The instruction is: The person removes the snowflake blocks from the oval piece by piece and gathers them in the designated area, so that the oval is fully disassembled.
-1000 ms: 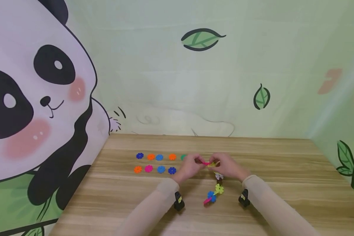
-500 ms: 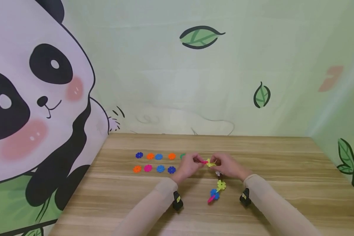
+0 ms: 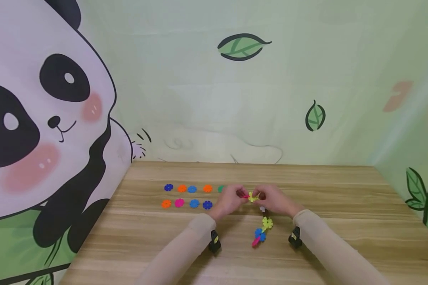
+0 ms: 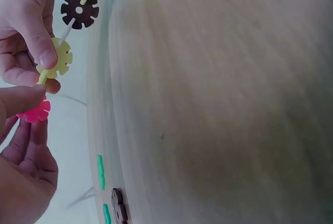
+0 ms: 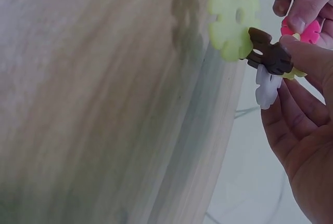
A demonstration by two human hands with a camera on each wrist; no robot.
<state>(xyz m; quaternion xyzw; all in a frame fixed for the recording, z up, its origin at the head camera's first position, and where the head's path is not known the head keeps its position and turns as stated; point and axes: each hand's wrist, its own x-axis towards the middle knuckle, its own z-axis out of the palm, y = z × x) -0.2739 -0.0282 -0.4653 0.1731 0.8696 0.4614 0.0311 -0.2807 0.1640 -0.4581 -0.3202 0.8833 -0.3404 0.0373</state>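
Both hands meet over the table, working on a chain of flower-shaped interlocking plastic discs. My left hand pinches a pink disc between thumb and fingers. Against it is a yellow disc, the upper end of the chain, gripped by my right hand. From there the chain runs on through a white disc and a dark brown disc. Its lower part hangs toward me, with another yellow disc, a blue disc and a pink end disc. Fingers partly hide the joint.
Loose discs lie in two rows left of the hands, among them an orange disc and a dark blue disc. A green disc and a brown disc show in the left wrist view. A painted wall stands behind the table.
The chain's lower end has swung slightly right. More of the upper yellow disc shows between the fingertips; both hands stay in nearly the same place, keeping their pinches.
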